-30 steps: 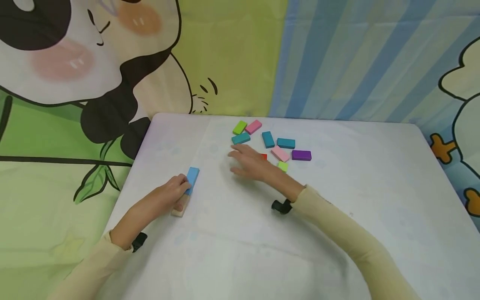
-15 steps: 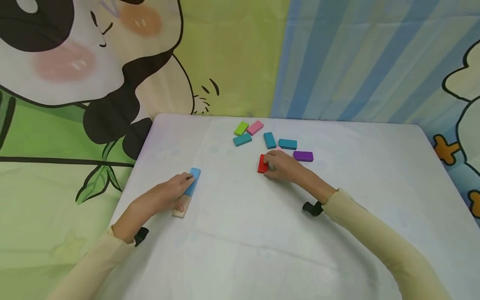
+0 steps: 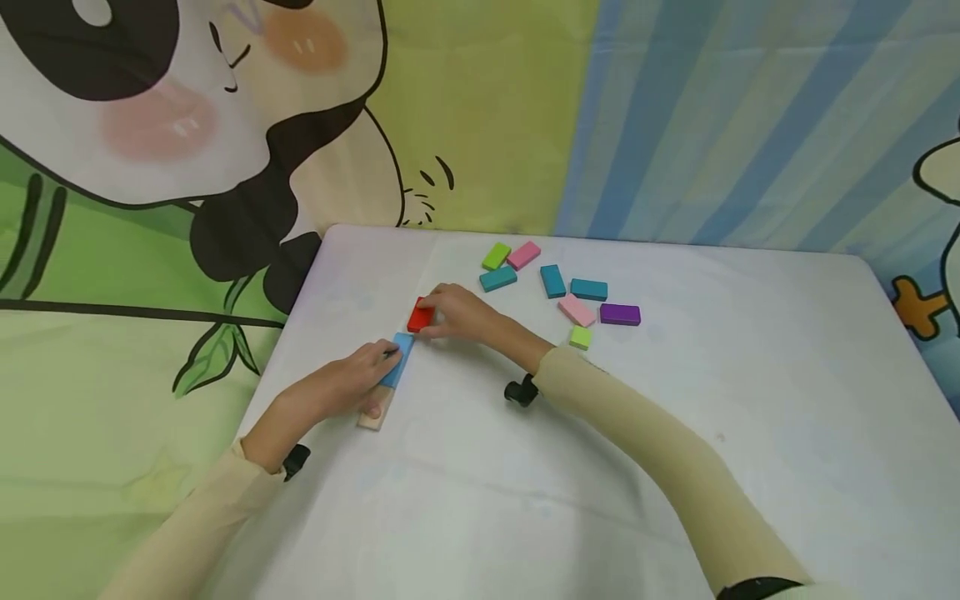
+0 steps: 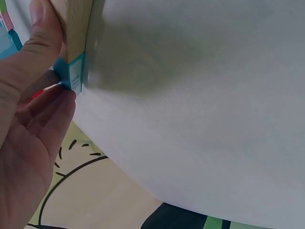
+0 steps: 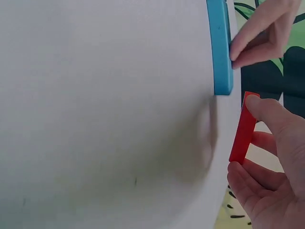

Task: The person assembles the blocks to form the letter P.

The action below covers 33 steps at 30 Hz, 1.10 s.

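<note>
My left hand point(image 3: 345, 382) holds a light blue block point(image 3: 401, 358) and a plain wooden block point(image 3: 371, 422), which stand end to end at the table's left. Its thumb lies by the wooden block point(image 4: 77, 28) and its fingertips touch the blue one point(image 4: 76, 72) in the left wrist view. My right hand point(image 3: 462, 315) pinches a red block point(image 3: 419, 317) just beyond the blue block's far end. In the right wrist view the red block point(image 5: 244, 130) sits between thumb and fingertips, a small gap away from the blue block point(image 5: 220, 52).
On the white table point(image 3: 637, 433), several loose blocks lie farther back: teal point(image 3: 588, 289), pink point(image 3: 577, 310), purple point(image 3: 620, 314) and green point(image 3: 580, 337). A patterned cloth point(image 3: 480, 117) hangs behind the table's back edge.
My right hand reached back to the red block, took hold of it, and carried it left towards the light blue block. The left hand stays on its two blocks.
</note>
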Each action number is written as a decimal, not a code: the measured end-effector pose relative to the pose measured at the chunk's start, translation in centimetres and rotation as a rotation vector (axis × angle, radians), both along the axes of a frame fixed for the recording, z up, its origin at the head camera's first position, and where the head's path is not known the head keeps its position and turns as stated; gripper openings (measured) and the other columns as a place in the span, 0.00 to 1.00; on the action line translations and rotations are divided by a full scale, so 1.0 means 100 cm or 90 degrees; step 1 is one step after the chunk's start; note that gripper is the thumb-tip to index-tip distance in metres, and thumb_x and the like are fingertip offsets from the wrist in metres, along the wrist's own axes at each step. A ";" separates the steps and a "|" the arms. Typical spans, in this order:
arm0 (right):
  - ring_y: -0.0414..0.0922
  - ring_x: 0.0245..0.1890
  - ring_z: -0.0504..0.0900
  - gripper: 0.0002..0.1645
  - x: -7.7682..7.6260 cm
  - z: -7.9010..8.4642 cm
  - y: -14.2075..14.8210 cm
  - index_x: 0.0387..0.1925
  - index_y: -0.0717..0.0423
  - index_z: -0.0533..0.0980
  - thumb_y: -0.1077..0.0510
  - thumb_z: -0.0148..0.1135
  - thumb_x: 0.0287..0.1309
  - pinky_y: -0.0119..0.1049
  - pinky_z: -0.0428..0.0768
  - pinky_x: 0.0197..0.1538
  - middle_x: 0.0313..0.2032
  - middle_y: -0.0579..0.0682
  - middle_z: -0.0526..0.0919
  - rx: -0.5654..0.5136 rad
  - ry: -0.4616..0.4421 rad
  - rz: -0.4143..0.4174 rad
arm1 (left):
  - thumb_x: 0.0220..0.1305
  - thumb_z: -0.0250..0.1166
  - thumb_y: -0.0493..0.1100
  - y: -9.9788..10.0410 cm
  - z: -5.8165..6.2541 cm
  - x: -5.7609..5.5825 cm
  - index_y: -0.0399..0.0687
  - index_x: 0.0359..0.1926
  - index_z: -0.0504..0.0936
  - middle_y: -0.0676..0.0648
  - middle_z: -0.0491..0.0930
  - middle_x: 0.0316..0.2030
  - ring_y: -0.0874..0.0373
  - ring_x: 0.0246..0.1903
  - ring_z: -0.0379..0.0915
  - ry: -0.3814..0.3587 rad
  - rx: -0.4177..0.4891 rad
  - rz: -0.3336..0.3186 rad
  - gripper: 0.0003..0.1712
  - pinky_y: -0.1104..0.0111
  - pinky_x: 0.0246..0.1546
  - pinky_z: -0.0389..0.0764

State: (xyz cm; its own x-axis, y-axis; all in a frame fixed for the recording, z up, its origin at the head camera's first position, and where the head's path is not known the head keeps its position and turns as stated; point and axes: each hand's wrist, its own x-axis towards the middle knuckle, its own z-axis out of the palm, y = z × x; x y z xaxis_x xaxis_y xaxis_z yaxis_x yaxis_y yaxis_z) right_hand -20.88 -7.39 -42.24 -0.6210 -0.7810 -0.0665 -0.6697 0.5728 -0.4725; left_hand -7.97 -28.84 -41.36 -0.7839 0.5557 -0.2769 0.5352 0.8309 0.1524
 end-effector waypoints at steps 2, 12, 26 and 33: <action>0.48 0.54 0.76 0.29 -0.001 -0.005 -0.010 0.59 0.56 0.77 0.47 0.66 0.59 0.37 0.77 0.59 0.53 0.55 0.81 0.004 -0.001 0.006 | 0.53 0.73 0.47 0.000 0.000 -0.001 0.31 0.71 0.58 0.34 0.57 0.70 0.41 0.68 0.58 -0.002 -0.006 -0.001 0.51 0.55 0.55 0.79; 0.46 0.51 0.77 0.28 -0.007 -0.017 -0.022 0.58 0.58 0.77 0.50 0.67 0.59 0.35 0.77 0.56 0.50 0.54 0.83 -0.025 -0.015 -0.001 | 0.53 0.73 0.46 0.002 0.001 -0.001 0.30 0.70 0.59 0.34 0.58 0.70 0.41 0.68 0.58 -0.005 -0.013 -0.002 0.50 0.55 0.58 0.77; 0.47 0.54 0.77 0.27 -0.008 -0.019 -0.025 0.58 0.56 0.78 0.47 0.65 0.61 0.35 0.76 0.60 0.54 0.54 0.81 0.028 0.027 0.009 | 0.52 0.73 0.49 0.004 0.000 -0.003 0.30 0.70 0.59 0.35 0.58 0.69 0.42 0.67 0.58 -0.008 -0.005 -0.014 0.51 0.56 0.58 0.76; 0.51 0.57 0.76 0.28 -0.008 -0.025 -0.025 0.60 0.55 0.76 0.45 0.61 0.64 0.38 0.74 0.63 0.58 0.58 0.78 0.046 0.084 0.059 | 0.52 0.73 0.48 0.001 0.001 -0.004 0.30 0.70 0.60 0.36 0.58 0.68 0.44 0.66 0.59 -0.010 -0.004 -0.012 0.50 0.57 0.58 0.76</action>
State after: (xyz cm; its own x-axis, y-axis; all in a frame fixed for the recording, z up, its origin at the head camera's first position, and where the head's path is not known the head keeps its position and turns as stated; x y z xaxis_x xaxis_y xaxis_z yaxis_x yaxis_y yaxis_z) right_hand -21.72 -9.84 -44.75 -0.5538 -0.8313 -0.0467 -0.7748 0.5351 -0.3368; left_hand -8.32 -28.75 -41.24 -0.7688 0.5686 -0.2928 0.5484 0.8216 0.1556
